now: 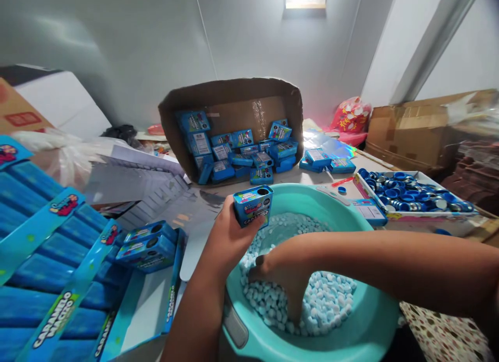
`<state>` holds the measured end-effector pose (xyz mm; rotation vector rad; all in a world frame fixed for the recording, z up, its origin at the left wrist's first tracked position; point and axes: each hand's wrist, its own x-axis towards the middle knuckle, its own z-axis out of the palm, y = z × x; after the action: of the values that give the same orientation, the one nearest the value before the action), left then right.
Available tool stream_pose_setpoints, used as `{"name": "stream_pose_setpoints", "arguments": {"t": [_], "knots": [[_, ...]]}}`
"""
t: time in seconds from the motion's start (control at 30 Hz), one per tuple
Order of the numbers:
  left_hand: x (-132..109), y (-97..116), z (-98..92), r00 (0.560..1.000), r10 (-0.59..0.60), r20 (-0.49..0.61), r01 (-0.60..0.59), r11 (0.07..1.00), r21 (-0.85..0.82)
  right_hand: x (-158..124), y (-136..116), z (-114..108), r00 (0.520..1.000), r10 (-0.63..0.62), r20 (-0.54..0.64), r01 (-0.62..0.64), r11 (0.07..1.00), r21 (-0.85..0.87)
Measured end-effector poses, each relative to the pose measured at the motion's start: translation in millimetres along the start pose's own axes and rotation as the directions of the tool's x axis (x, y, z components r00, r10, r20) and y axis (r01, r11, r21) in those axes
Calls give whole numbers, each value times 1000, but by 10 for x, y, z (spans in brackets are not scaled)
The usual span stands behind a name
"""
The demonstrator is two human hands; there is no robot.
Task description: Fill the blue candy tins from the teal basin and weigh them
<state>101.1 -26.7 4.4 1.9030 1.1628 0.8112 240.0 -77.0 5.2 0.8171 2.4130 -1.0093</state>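
My left hand (230, 232) is wrapped round a small blue box (253, 208) with a round dark hole in its top, held above the left rim of a turquoise basin (374, 310). Inside the basin lie many pale blue candies (331, 299). My right hand (286, 279) reaches down into them, its fingers partly buried, so what they hold, if anything, is hidden. The thumb, with a dark nail, rests near the candies at the left side of the basin.
Behind the basin a tilted carton (230, 102) holds several blue boxes. At right stands a tray (429, 214) of blue caps. On the left are a display box (144, 312) with two blue boxes and packed blue displays (39, 247).
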Motion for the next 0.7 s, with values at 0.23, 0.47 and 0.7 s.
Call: {"name": "stream_pose_setpoints", "arguments": {"t": [0.23, 0.47, 0.7], "knots": [[-18, -14, -14, 1000, 14, 4, -14, 1000, 6, 10, -128, -9, 998, 61, 10, -60, 992, -115], [7, 62, -29, 999, -39, 12, 39, 998, 52, -115, -420, -101, 984, 175, 21, -168, 966, -195], [-21, -34, -5, 1000, -13, 23, 15, 996, -85, -10, -300, -41, 984, 176, 29, -169, 972, -166]]}}
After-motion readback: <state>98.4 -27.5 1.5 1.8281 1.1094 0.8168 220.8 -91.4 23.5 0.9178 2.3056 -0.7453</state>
